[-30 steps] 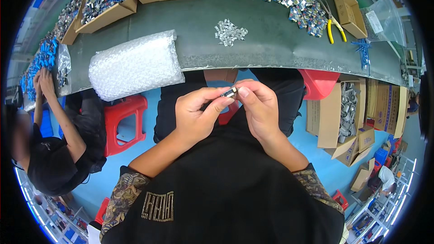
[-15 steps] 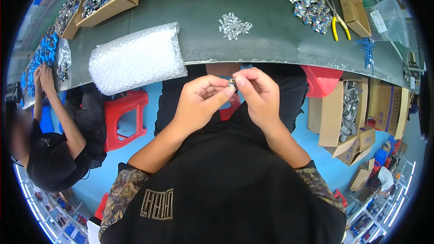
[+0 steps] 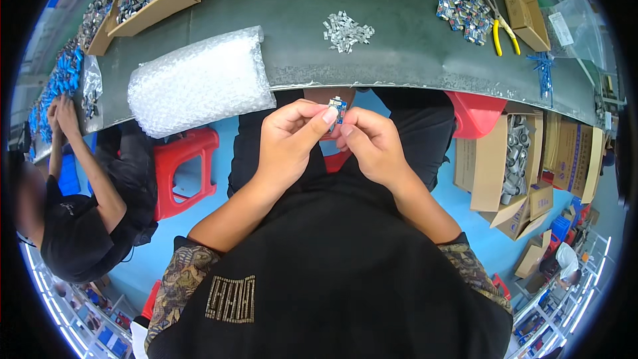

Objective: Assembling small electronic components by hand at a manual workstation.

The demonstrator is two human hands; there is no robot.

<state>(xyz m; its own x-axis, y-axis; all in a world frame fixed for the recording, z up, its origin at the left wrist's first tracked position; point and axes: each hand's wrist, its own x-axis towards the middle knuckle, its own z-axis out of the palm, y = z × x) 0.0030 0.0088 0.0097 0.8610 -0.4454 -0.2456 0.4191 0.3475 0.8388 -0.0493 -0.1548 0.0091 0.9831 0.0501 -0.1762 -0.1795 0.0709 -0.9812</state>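
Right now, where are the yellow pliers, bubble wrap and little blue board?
Yellow pliers [image 3: 496, 32]: head view, on the left handle.
Bubble wrap [image 3: 199, 82]: head view, middle of its top.
Little blue board [image 3: 341, 111]: head view, its blue part.

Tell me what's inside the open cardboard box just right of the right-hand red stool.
The open cardboard box holds a heap of grey, rounded parts. Only the uppermost show; anything beneath them, including the bottom, is covered.
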